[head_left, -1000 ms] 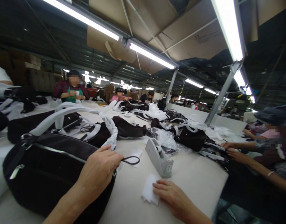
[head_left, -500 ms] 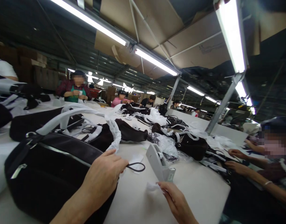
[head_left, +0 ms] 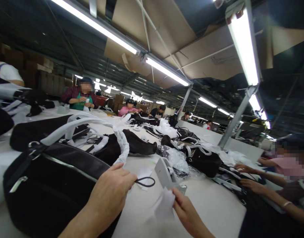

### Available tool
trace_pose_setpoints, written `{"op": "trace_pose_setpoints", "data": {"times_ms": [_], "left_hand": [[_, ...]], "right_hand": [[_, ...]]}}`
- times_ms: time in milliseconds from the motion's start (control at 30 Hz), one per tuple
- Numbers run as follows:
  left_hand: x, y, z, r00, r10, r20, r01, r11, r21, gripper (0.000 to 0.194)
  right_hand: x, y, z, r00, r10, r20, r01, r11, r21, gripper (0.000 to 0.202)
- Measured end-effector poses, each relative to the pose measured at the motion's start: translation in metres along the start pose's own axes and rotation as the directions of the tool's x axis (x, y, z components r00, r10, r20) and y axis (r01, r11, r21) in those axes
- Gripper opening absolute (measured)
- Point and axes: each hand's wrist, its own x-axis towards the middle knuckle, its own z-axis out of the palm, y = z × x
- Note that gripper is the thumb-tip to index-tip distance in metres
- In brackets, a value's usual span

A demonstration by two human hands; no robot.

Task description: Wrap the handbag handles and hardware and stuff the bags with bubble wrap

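Observation:
A dark handbag (head_left: 60, 185) with a silver zipper lies at the left, its raised handle (head_left: 67, 127) wrapped in white material. At the bag's right end, my left hand (head_left: 111, 191) is closed on a thin black cord, whose loop (head_left: 147, 181) sticks out past the fingers. My right hand (head_left: 185, 208) pinches a thin white sheet (head_left: 165, 203) between thumb and fingers, above the table (head_left: 139, 218). Just beyond that sheet stands a grey tape dispenser (head_left: 167, 173). A small white paper (head_left: 143, 175) lies behind the cord loop.
More dark bags (head_left: 204, 158) with white-wrapped handles and clear plastic (head_left: 178, 158) cover the table's far side. A co-worker's hands (head_left: 253, 185) handle dark straps at the right edge. Other people sit farther back. A metal post (head_left: 231, 122) rises behind the table.
The white sheet in my right hand has been lifted and now hangs spread out, larger in view. My left hand stays at the bag with the cord.

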Motion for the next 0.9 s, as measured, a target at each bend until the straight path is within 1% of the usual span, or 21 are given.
{"op": "trace_pose_setpoints", "data": {"times_ms": [67,133,200,267,333,400,467,567,633,800,833,900], "left_hand": [[0.0,0.001,0.0,1.0,0.005,-0.011,-0.005,1.0,-0.005,0.029],[0.001,0.002,-0.001,1.0,0.009,-0.02,-0.009,1.0,-0.005,0.028],[0.001,0.003,-0.002,1.0,0.007,-0.022,-0.007,1.0,0.0,0.028],[0.0,0.003,-0.002,1.0,0.006,-0.018,-0.006,1.0,0.012,0.028],[0.0,0.003,-0.001,1.0,0.007,-0.013,-0.007,1.0,0.03,0.028],[0.0,0.003,-0.001,1.0,0.01,-0.014,-0.009,0.999,0.04,0.028],[0.001,0.003,-0.002,1.0,0.015,-0.023,-0.014,0.999,0.044,0.028],[0.001,0.004,-0.003,0.999,0.021,-0.028,-0.02,0.999,0.05,0.028],[0.001,0.004,-0.003,1.0,0.019,-0.023,-0.017,0.999,0.052,0.028],[0.0,0.005,-0.003,1.0,-0.001,-0.009,0.001,0.999,0.044,0.028],[0.0,0.005,-0.003,1.0,-0.004,-0.003,0.004,0.999,0.042,0.027],[0.0,0.005,-0.003,1.0,-0.007,0.0,0.007,0.999,0.04,0.027]], "right_hand": [[0.006,0.001,0.004,0.995,-0.014,0.098,0.032,0.983,-0.18,0.019],[0.011,0.004,0.008,0.975,-0.004,0.223,0.087,0.927,-0.365,0.032],[0.015,0.005,0.007,0.96,0.013,0.281,0.115,0.893,-0.435,0.044],[0.021,0.003,-0.001,0.964,0.034,0.264,0.084,0.903,-0.422,0.042],[0.029,-0.001,-0.01,0.966,0.082,0.244,0.029,0.908,-0.419,0.036],[0.036,-0.004,-0.017,0.957,0.145,0.252,-0.016,0.891,-0.455,0.034],[0.043,-0.005,-0.018,0.948,0.168,0.27,-0.02,0.879,-0.476,0.031],[0.048,-0.005,-0.013,0.948,0.143,0.285,0.003,0.89,-0.456,0.029],[0.05,-0.004,-0.009,0.953,0.133,0.272,-0.003,0.903,-0.429,0.027],[0.06,-0.001,-0.004,0.967,0.175,0.188,-0.116,0.95,-0.289,0.025],[0.062,-0.002,-0.002,0.965,0.18,0.189,-0.13,0.96,-0.248,0.023],[0.061,-0.006,0.009,0.955,0.187,0.229,-0.149,0.974,-0.173,0.015]]}}
